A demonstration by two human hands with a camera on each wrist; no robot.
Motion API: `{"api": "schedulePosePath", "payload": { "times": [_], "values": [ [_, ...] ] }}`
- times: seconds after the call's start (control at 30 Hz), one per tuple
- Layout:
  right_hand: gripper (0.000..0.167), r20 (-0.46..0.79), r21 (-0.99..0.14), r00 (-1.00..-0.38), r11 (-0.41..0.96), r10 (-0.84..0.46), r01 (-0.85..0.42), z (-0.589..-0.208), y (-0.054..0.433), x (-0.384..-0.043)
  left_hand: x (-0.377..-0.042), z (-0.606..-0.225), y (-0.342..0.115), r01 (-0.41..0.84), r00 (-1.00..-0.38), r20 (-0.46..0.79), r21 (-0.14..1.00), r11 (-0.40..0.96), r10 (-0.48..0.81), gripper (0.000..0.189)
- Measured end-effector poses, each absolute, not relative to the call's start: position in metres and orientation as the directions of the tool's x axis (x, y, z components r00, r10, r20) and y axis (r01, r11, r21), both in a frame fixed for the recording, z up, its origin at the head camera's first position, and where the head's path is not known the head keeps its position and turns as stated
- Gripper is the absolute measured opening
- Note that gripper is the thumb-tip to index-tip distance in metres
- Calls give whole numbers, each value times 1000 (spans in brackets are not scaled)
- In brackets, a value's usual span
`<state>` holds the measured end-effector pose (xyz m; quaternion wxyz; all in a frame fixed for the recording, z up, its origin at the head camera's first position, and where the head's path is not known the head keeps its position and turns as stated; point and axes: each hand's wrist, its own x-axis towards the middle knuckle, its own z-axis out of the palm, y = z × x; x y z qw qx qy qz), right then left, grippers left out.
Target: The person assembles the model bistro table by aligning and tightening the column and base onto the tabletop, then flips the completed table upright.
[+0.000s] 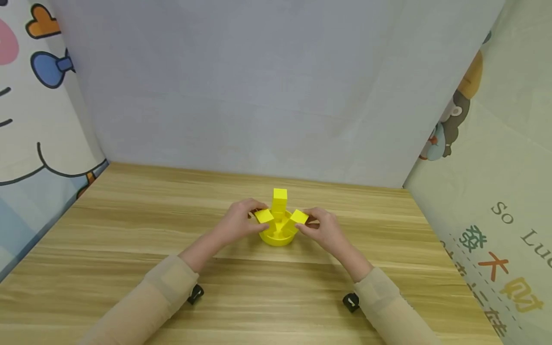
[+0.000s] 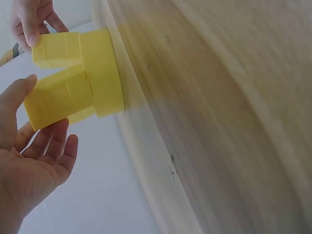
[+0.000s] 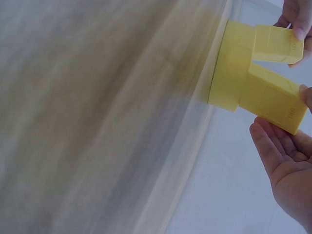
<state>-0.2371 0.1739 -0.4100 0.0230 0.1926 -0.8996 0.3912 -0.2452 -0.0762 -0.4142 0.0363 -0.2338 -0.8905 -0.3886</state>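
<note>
A round yellow base (image 1: 277, 241) sits on the table, with three yellow blocks standing up out of it. My left hand (image 1: 238, 223) pinches the left block (image 1: 265, 217) between thumb and fingers. On the opposite side, my right hand (image 1: 324, 229) pinches the right block (image 1: 299, 217) the same way. Both gripped blocks lean outward, their lower ends inside the base. The rear block (image 1: 280, 197) rises behind them, untouched by either hand. Small raised markings show on the left block (image 2: 58, 97) in the left wrist view and the right block (image 3: 273, 100) in the right wrist view.
The wood-grain table (image 1: 276, 297) runs back to a plain pale cloth (image 1: 258, 86). Printed cloths hang at the left (image 1: 39, 120) and right (image 1: 487, 191). A small black device (image 1: 196, 294) shows by the left cuff, another black device (image 1: 351, 302) by the right.
</note>
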Motion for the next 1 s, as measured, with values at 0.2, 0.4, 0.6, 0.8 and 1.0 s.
{"api": "schedulePosePath", "payload": {
  "times": [0.2, 0.4, 0.6, 0.8, 1.0],
  "values": [
    [42, 198, -673, -924, 640, -327, -371, -411, 175, -236, -247, -417, -77, 445, -887, 249, 682, 580, 388, 47],
    [48, 385, -559, -840, 627, -383, -543, -410, 184, -228, -246, -414, -71, 426, -903, 299, 709, 561, 308, 42],
    [51, 563, -323, -700, 662, -440, -676, -407, 190, -220, -245, -406, -62, 425, -905, 343, 720, 548, 251, 34],
    [57, 595, -200, -628, 664, -502, -721, -409, 191, -213, -246, -396, -53, 364, -930, 325, 746, 558, 172, 27],
    [57, 602, -152, -586, 643, -542, -750, -409, 188, -208, -244, -385, -50, 342, -934, 337, 755, 559, 116, 26]
  ]
}}
